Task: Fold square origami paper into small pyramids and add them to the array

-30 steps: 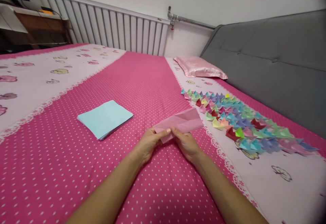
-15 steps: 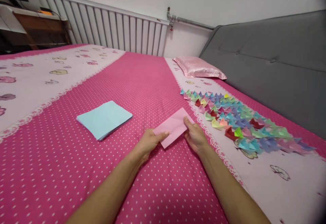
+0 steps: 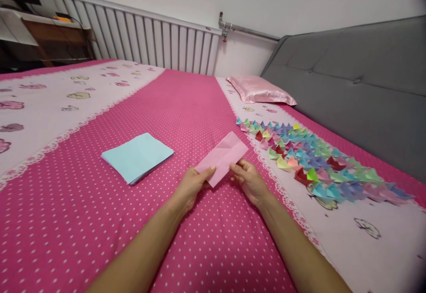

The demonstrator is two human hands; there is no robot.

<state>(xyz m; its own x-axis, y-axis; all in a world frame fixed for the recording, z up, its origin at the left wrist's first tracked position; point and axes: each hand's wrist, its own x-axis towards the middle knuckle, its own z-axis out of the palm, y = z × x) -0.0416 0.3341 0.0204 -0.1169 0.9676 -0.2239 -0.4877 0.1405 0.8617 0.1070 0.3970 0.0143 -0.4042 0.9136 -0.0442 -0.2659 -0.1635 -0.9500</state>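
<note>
A pink paper rectangle (image 3: pixel 224 153) with crease lines is held tilted above the bed. My left hand (image 3: pixel 191 186) pinches its lower left end, thumb on top and fingers underneath. At the lower right edge, my right hand (image 3: pixel 249 178) is closed with thumb and fingertips on the paper; some of its fingers are tucked behind. To the left lies a stack of light blue paper sheets (image 3: pixel 138 156). Many small folded paper boats (image 3: pixel 301 153) in mixed colours stand in rows at the right.
The bed has a pink dotted cover (image 3: pixel 186 93) with pale printed bands. A satin pillow (image 3: pixel 261 89) lies by the grey headboard (image 3: pixel 349 57). Behind are a white radiator (image 3: pixel 143 33) and a metal pipe (image 3: pixel 249 30). A desk (image 3: pixel 56 35) stands at far left.
The pink paper has shifted slightly up and left and turned a little. My right hand has slid from its upper right corner down to the lower right edge.
</note>
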